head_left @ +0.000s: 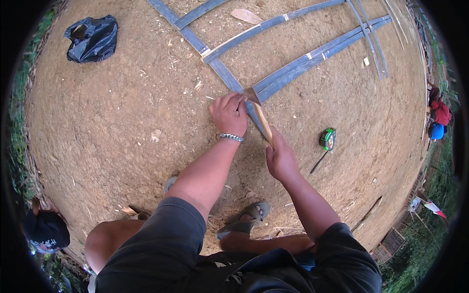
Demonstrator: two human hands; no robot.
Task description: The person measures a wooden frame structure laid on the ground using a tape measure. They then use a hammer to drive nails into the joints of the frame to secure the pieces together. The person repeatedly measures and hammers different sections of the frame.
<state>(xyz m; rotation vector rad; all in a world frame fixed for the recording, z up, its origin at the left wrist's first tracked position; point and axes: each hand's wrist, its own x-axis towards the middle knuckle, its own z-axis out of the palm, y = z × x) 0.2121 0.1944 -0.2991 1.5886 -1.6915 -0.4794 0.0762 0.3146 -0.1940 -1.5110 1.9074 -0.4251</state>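
Observation:
My right hand (pixel 282 155) is wrapped round the pale wooden handle of a hammer (pixel 261 120). The hammer's dark metal head lies over a joint of the grey-painted wooden frame (pixel 225 74), right beside my left fingertips. My left hand (pixel 228 115), with a chain bracelet at the wrist, is closed at that joint, its fingers bent over the strip. Whatever the left fingers pinch is too small or hidden to name. From the joint, a pair of parallel grey strips (pixel 312 61) runs off to the upper right.
A green and black tape measure (pixel 328 139) lies on bare soil to the right. At the upper left is a black plastic bag (pixel 92 39). Thin strips (pixel 369 39) cross the frame's far right end. My sandalled foot (pixel 249 216) is below. A person in a dark cap (pixel 46 232) is at left.

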